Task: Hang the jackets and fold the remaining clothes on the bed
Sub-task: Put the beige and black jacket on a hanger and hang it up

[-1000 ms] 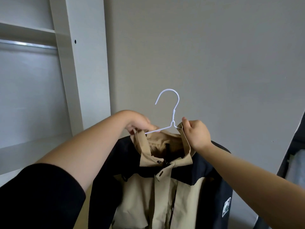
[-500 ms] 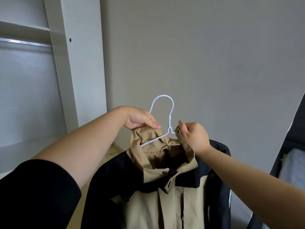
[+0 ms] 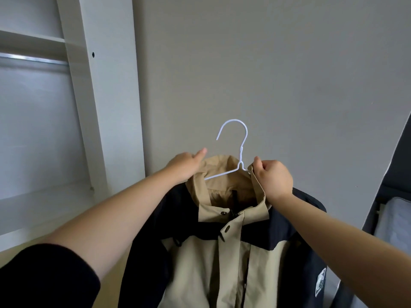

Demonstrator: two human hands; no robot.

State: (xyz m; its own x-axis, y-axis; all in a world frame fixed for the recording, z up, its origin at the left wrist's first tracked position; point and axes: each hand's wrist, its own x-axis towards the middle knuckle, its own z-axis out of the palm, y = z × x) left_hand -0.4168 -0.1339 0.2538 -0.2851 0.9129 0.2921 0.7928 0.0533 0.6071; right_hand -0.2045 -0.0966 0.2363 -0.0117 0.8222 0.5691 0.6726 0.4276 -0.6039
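Two hands are raised at the collar of a beige and navy hooded jacket [image 3: 222, 265], which hangs in the air before the plain grey wall [image 3: 289, 74], just right of a white wardrobe upright panel [image 3: 106, 96] (no surface bears it). The right hand [image 3: 274, 176] pinches the collar's right edge with curled fingers, touching the neck of a white wire hanger [image 3: 241, 154]. The left hand [image 3: 186, 165] lies at the hood's left top edge, thumb straight. Its fingers are hidden behind the fabric, so a grip cannot be confirmed. The hanger's left arm runs inside the collar and its hook stands clear above, between the hands. The jacket's front faces the camera: navy shoulders and sleeves, beige chest, snap placket closed, a white patch on one sleeve.
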